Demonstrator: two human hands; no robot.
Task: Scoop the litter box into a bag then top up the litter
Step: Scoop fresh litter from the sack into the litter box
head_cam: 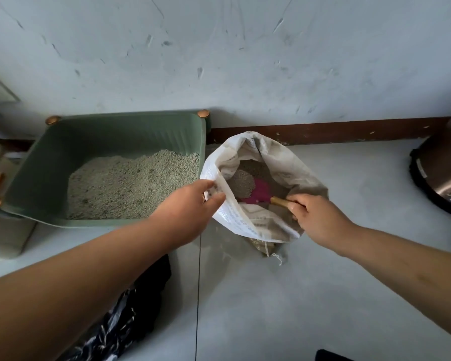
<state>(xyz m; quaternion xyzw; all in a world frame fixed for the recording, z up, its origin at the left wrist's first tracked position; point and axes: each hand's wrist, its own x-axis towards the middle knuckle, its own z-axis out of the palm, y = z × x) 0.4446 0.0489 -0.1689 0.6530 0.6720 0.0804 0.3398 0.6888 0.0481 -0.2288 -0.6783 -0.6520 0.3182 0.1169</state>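
Note:
A green litter box stands on the floor at the left, against the wall, with grey litter heaped toward its right side. To its right sits a white woven sack, its mouth open and grey litter inside. My left hand pinches the sack's left rim and holds it open. My right hand grips the wooden handle of a pink scoop. The scoop's blade is inside the sack, carrying a mound of litter.
A black patterned plastic bag lies on the floor under my left forearm. A metal pot-like appliance stands at the right edge. A brown skirting board runs along the wall. A pale box sits at the far left.

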